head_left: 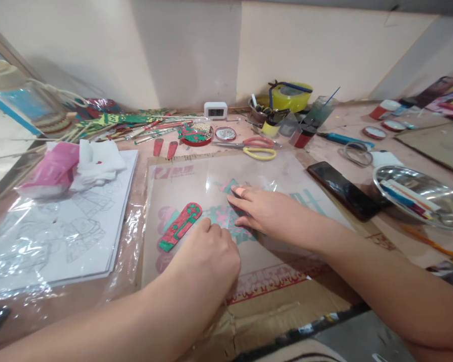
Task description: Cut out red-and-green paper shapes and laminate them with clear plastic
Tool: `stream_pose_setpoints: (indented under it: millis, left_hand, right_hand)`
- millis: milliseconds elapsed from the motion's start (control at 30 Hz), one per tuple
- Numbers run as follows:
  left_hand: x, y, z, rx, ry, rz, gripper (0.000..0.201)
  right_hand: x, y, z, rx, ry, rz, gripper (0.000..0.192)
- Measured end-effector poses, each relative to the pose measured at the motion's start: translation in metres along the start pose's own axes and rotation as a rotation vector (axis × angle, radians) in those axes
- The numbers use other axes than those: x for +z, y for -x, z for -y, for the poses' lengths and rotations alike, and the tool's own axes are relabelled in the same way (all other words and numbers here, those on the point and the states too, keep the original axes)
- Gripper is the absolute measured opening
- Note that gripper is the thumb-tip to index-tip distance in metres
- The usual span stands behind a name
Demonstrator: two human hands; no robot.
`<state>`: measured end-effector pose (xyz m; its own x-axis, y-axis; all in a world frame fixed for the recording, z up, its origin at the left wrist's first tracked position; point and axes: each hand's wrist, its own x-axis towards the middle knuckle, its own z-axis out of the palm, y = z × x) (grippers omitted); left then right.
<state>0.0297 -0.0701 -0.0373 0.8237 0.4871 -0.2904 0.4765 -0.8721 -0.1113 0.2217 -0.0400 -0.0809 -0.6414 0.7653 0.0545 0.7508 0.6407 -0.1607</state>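
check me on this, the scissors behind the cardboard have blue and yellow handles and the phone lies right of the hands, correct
Not quite. The head view shows the scissors with red and yellow handles, not blue and yellow. They do lie behind the cardboard, and the phone lies right of the hands.

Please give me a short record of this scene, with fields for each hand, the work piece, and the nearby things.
left hand: closed into a loose fist, resting on the clear sheet beside the work piece
right hand: flat, fingers pressing on the work piece
work piece: flat green and pink paper shape, mostly covered by the hands
red and green strip: lies to the left hand's left, untouched
scissors: behind the sheet, pink and yellow handles
phone: dark screen, right of the sheet
metal bowl: far right
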Motion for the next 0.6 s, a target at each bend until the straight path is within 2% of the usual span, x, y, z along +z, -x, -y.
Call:
stream_pose_setpoints:
  millis: [133, 300, 500, 600]
  left_hand:
    - [0.004, 0.001, 0.001, -0.012, 0.038, -0.04, 0.013]
    - [0.015, -0.001, 0.02, -0.035, 0.137, -0.085, 0.013]
    - [0.012, -0.005, 0.045, 0.029, 0.004, -0.057, 0.016]
    - [0.007, -0.005, 0.051, 0.014, -0.05, -0.075, 0.011]
  right_hand:
    - [-0.001, 0.0, 0.001, 0.002, 0.034, 0.014, 0.04]
    - [0.0, 0.0, 0.0, -0.007, 0.048, 0.012, 0.038]
    - [0.0, -0.001, -0.002, -0.004, 0.004, 0.024, 0.025]
    - [-0.003, -0.003, 0.001, -0.004, -0.084, 0.021, 0.016]
